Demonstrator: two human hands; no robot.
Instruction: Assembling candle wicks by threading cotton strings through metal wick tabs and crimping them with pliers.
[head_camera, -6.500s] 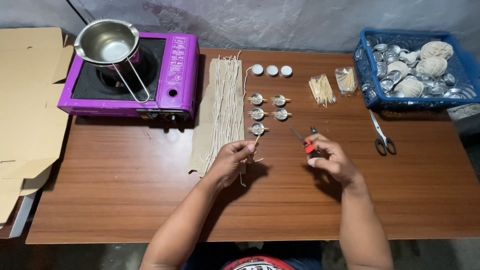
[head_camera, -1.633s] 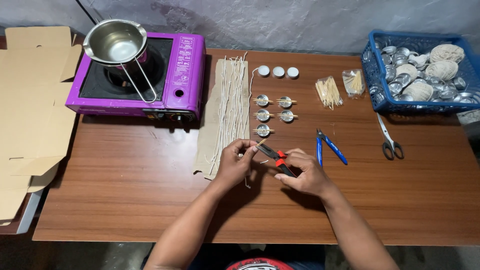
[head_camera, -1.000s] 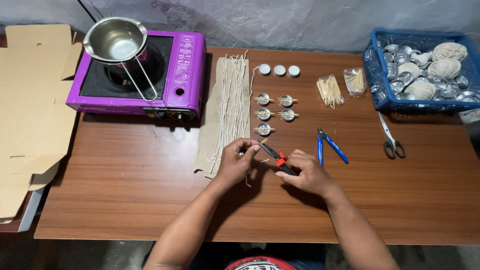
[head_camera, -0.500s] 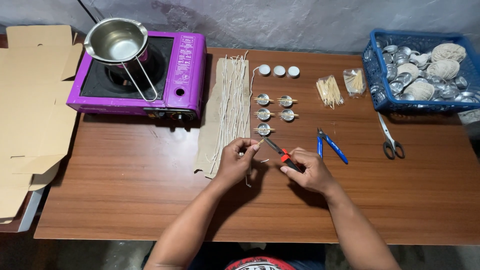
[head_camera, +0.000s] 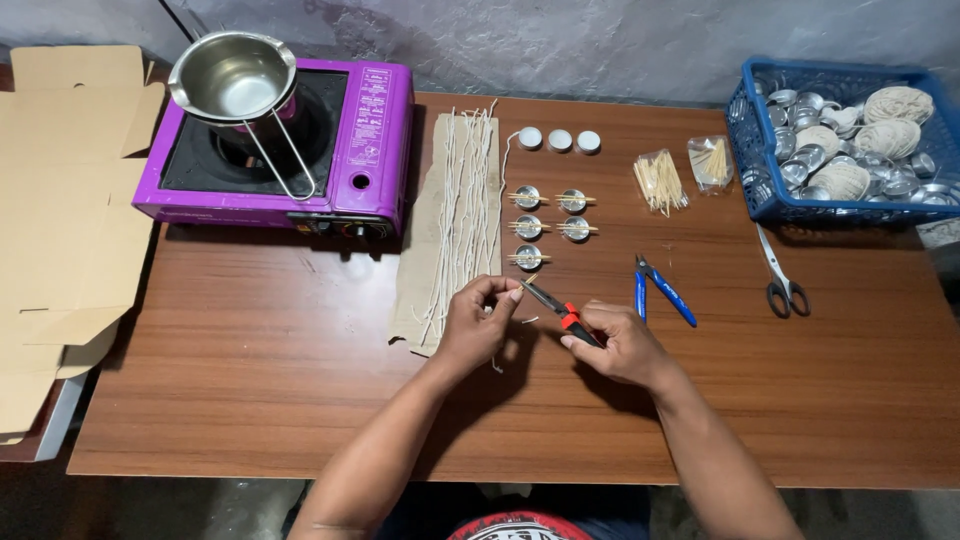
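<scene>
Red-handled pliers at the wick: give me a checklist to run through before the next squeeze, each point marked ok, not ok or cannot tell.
1. Right hand grips the red-handled pliers: ok.
2. Pliers' tips reach the left hand's fingertips: ok.
3. Left hand pinches a wick piece: ok.
4. Wick seated between the tips: cannot tell, too small.
5. Blue-handled pliers lie apart from both hands: ok.
6. Finished tin cups sit beyond the hands, untouched: ok.
</scene>
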